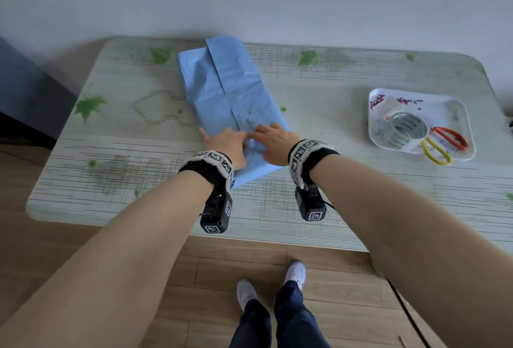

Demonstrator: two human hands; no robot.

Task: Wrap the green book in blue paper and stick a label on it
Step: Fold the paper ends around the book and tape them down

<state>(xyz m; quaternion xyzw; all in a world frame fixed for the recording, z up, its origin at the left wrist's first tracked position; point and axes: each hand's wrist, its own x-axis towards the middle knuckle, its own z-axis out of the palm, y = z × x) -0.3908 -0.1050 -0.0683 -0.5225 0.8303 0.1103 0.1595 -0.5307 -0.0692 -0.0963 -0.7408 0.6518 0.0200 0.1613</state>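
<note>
The blue paper [230, 84] is laid on the table [333, 92], left of the middle, folded lengthwise into a long band with one flap overlapped on the other; it runs from the far edge of the table toward the near edge. The green book is not seen, as only paper shows. The near end of the band is pressed by both hands, whose fingertips meet over the seam. The left hand [227, 145] is laid flat on the paper with straight fingers and the thumb spread outward. The right hand [274, 143] is set on the paper with slightly bent fingers; whether a fold is pinched cannot be told. Well apart to the right, a white tray [455, 109] is placed, in which a roll of tape [408, 128] and orange-handled scissors [451, 136] are kept.
</note>
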